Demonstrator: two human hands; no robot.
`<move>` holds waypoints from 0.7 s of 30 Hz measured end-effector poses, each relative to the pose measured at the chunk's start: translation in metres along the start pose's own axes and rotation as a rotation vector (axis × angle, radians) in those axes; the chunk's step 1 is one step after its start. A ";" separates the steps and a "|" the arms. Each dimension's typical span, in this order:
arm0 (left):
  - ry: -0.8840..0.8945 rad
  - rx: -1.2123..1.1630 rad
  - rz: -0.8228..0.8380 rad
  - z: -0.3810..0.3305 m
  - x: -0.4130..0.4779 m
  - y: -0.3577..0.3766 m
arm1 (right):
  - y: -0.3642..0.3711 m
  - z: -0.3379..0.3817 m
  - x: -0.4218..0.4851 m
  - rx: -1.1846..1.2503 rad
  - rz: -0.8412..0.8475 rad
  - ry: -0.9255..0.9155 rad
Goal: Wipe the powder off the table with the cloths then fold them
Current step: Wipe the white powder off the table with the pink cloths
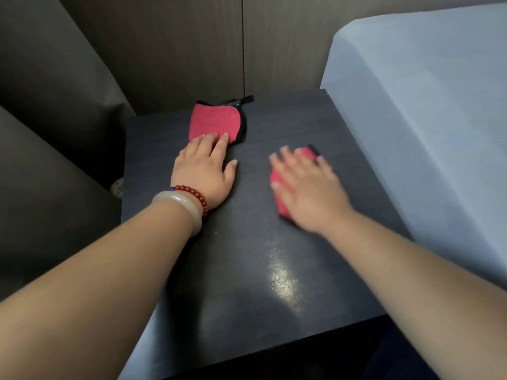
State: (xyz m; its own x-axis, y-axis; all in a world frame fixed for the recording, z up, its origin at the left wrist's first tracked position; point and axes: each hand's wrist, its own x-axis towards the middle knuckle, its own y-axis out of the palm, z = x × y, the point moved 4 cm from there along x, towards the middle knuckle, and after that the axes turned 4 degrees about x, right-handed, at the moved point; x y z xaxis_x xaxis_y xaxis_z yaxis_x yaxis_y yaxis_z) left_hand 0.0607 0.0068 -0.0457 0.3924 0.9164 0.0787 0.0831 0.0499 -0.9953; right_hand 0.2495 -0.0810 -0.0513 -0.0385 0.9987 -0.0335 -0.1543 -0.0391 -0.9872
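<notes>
Pink far cloth (215, 122) lies under straight fingertips of the left grip (204, 174); the right grip (307, 190), flat and released too, covers the near cloth (284, 208) on the tabletop (247, 270).

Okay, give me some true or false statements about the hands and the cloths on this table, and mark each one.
1. Each hand rests on a red cloth. True: the left hand is on the far cloth, the right hand on the near cloth.
2. The far cloth is held up in the air. False: it lies flat on the table, with fingertips on its near edge.
3. The right wrist wears bracelets. False: the bracelets are on the left wrist.
4. The right hand covers most of the near cloth. True.
5. The two cloths overlap. False: bare table separates them.
</notes>
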 end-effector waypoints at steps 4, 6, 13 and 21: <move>-0.023 0.223 -0.088 -0.004 0.006 -0.010 | -0.008 -0.059 0.046 0.051 0.004 0.529; -0.049 0.283 -0.098 -0.006 0.014 -0.013 | -0.006 -0.023 0.052 0.080 -0.054 0.398; 0.037 0.017 0.115 0.011 0.050 0.004 | -0.006 -0.041 0.073 -0.023 0.032 0.184; -0.155 0.030 0.127 0.019 0.043 0.005 | -0.004 0.009 0.069 0.107 -0.042 0.042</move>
State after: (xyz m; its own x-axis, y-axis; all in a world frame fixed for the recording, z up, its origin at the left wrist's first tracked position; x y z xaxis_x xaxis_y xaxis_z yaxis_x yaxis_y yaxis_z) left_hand 0.0607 0.0535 -0.0487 0.2520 0.9662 -0.0550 0.0140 -0.0604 -0.9981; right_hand 0.2390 -0.0120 -0.0484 0.0113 0.9999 -0.0011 -0.2596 0.0019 -0.9657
